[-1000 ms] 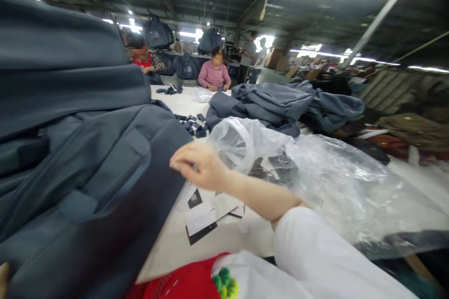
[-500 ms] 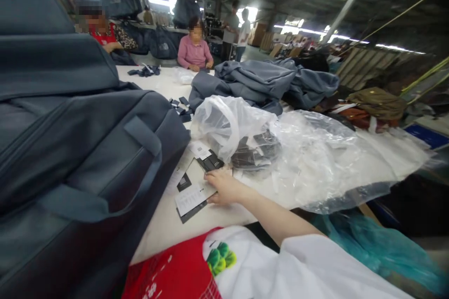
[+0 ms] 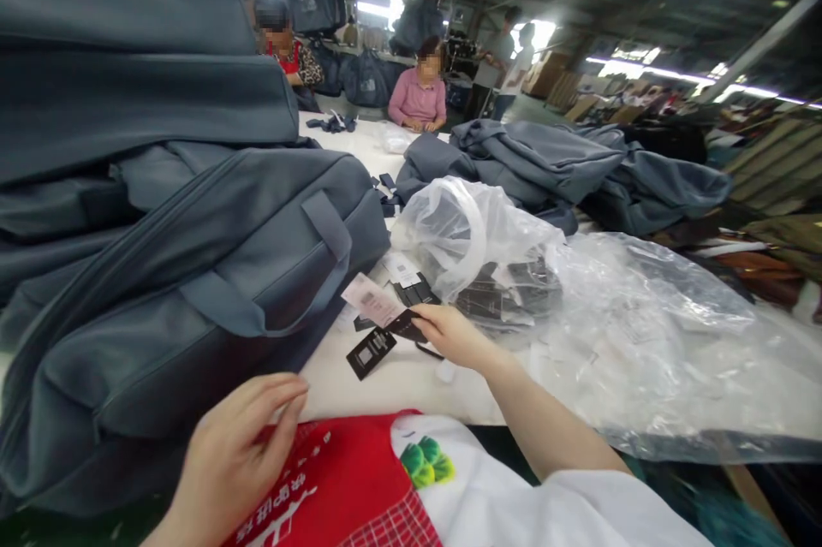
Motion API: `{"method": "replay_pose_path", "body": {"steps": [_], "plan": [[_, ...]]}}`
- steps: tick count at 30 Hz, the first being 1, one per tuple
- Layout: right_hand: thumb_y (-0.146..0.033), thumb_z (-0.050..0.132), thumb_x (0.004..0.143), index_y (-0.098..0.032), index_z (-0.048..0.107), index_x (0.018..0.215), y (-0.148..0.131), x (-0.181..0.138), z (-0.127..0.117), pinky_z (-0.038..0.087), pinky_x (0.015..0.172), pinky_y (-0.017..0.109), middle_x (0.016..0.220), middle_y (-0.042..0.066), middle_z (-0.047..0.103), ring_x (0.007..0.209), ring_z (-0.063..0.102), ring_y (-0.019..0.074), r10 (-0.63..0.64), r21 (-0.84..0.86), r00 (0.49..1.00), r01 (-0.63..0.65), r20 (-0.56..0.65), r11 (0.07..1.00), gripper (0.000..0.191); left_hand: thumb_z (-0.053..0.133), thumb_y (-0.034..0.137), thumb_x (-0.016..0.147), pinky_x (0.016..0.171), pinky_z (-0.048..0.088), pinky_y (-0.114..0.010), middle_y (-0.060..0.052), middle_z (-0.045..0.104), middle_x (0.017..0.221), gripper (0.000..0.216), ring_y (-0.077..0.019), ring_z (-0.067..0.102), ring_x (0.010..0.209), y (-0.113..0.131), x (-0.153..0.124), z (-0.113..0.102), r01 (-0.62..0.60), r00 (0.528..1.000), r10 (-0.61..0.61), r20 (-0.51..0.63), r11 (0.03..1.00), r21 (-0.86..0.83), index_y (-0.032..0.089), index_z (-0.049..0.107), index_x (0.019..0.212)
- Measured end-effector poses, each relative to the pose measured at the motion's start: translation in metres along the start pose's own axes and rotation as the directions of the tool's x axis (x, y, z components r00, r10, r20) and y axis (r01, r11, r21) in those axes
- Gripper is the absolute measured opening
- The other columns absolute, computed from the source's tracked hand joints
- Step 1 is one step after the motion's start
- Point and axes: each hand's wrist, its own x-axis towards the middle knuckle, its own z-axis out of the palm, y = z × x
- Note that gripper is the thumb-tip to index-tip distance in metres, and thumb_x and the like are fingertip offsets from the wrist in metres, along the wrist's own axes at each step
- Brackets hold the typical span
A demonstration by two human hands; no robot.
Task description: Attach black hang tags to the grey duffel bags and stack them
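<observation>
My right hand [image 3: 449, 333] is pinched on a set of hang tags [image 3: 378, 307], a white printed card and a black one, lifted just above the white table [image 3: 398, 380]. Another black tag [image 3: 371, 352] lies flat below them. My left hand [image 3: 237, 453] hovers low at the front with fingers curved together, holding nothing I can see, next to a stack of grey-blue bags [image 3: 193, 256]. A clear plastic bag [image 3: 475, 247] with more black tags in it lies just beyond my right hand.
Grey-blue bags are piled high on the left and a heap of grey fabric [image 3: 545, 166] lies at the back. Clear plastic sheeting [image 3: 668, 333] covers the right of the table. Two people [image 3: 420, 89] sit at the far end, and others stand behind them.
My right hand has picked the tags up off the table and raised them. My left hand has come into view at the front. The camera has swung left.
</observation>
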Motion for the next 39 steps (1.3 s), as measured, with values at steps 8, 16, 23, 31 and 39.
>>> {"method": "replay_pose_path", "body": {"steps": [8,16,23,31,39], "plan": [[-0.030,0.052,0.091,-0.016,0.067,0.094,-0.026,0.000,0.014,0.047,0.069,0.024,0.082,0.001,0.066,0.074,0.060,0.0135,-0.074,0.548,0.995,0.025,0.067,0.836,0.021,0.068,0.037,0.080,0.113,0.037,-0.047,-0.012,0.044,0.147,0.069,-0.0272,0.041,0.134,0.027,0.072,0.050,-0.079,0.987,0.098,0.130,0.987,-0.142,0.021,0.040,0.141],[-0.021,0.076,0.068,-0.018,0.061,0.113,-0.026,0.011,0.024,0.050,0.073,0.030,0.095,0.005,0.062,0.081,0.059,0.0170,0.058,0.312,0.951,0.042,-0.302,0.949,0.047,0.057,0.027,0.087,0.079,0.052,-0.030,-0.003,0.072,0.090,0.017,-0.0175,0.066,0.083,0.020,0.081,0.075,0.291,0.944,-0.148,0.294,0.792,-0.537,0.021,0.069,0.098],[-0.032,0.057,0.088,-0.015,0.069,0.088,-0.012,0.023,0.028,0.049,0.074,0.029,0.082,0.003,0.067,0.078,0.061,0.0164,0.053,0.445,0.999,-0.041,-0.013,0.894,0.021,0.081,0.040,0.061,0.110,0.039,-0.045,-0.010,0.052,0.138,0.078,-0.0285,0.050,0.125,-0.010,0.063,0.087,0.340,0.928,-0.224,0.298,0.837,-0.428,0.022,0.050,0.131],[-0.043,0.065,0.081,-0.015,0.070,0.091,0.001,0.032,0.044,0.050,0.073,0.029,0.084,0.002,0.071,0.076,0.064,0.0169,0.101,0.662,0.989,-0.147,0.107,0.735,0.030,0.070,0.039,0.075,0.113,0.035,-0.048,-0.015,0.042,0.143,0.069,-0.0284,0.041,0.134,-0.025,0.019,0.130,0.381,0.924,-0.375,0.077,0.881,-0.281,0.020,0.043,0.136],[-0.044,0.074,0.075,-0.014,0.070,0.096,0.003,0.032,0.036,0.050,0.078,0.031,0.085,0.003,0.072,0.077,0.065,0.0162,0.095,0.821,0.972,-0.231,0.213,0.522,0.037,0.063,0.035,0.079,0.100,0.045,-0.045,-0.009,0.069,0.110,0.026,-0.0274,0.061,0.107,-0.017,0.059,0.116,0.454,0.891,-0.343,0.297,0.668,-0.590,0.021,0.071,0.098]]}}
